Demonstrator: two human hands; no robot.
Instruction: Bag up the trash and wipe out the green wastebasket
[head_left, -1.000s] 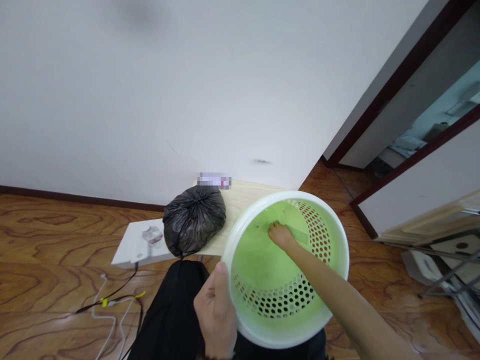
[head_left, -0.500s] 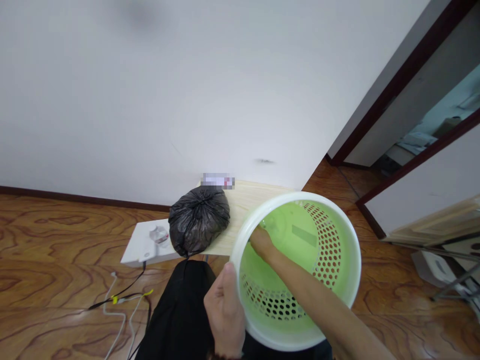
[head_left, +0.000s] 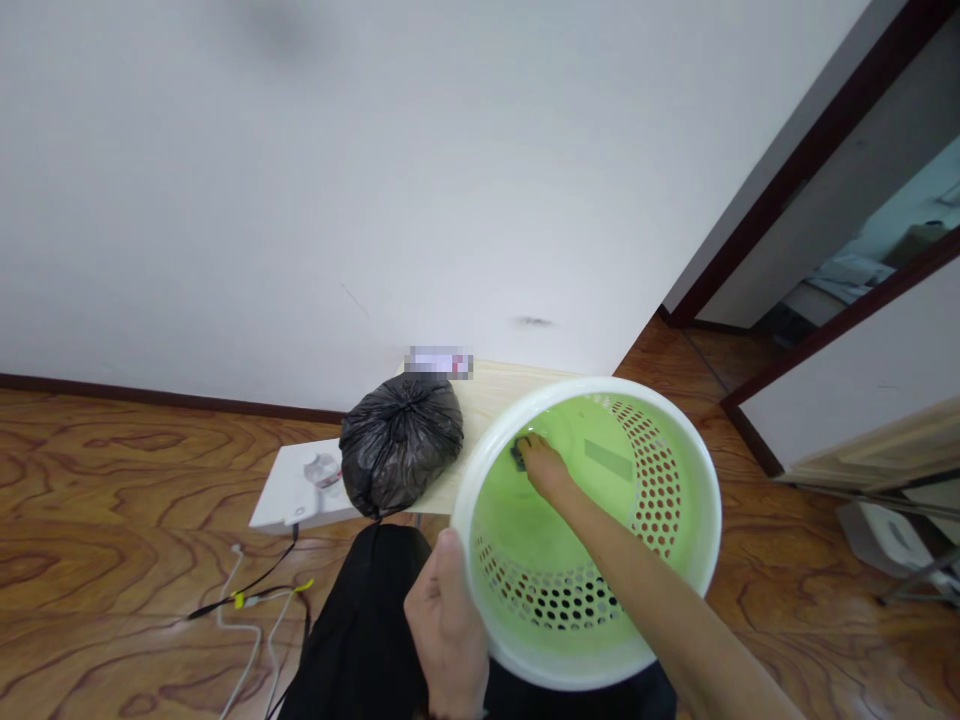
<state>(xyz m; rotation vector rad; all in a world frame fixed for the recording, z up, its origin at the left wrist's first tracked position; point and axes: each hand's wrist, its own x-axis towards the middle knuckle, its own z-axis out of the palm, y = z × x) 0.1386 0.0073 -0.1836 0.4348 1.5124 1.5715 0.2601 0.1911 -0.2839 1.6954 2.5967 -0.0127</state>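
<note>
A round, light-green waste basket (head_left: 609, 460) with a white rim and perforated sides is tilted so its mouth faces me. My left hand (head_left: 448, 625) is closed on the rim at the lower left, thumb on top. Deep in the basket, my right hand (head_left: 544, 468) has its fingers curled on a small dark crumpled piece (head_left: 518, 454), perhaps cloth, against the inner wall. Part of that piece is hidden by the fingers. Left of the basket, a tied black garbage bag (head_left: 401, 445) sits on a pale wooden tabletop (head_left: 499, 385).
A white box (head_left: 289, 490) with a clear plastic item on it stands left of the bag. Cables (head_left: 247, 600) lie on the wood-patterned floor (head_left: 135, 560). The white wall (head_left: 450, 200) rises behind the tabletop, and a doorway (head_left: 795, 230) opens at the right.
My right hand has moved slightly right and up inside the basket, and the dark piece at its fingers now shows. The basket has shifted slightly; my left hand still grips its rim.
</note>
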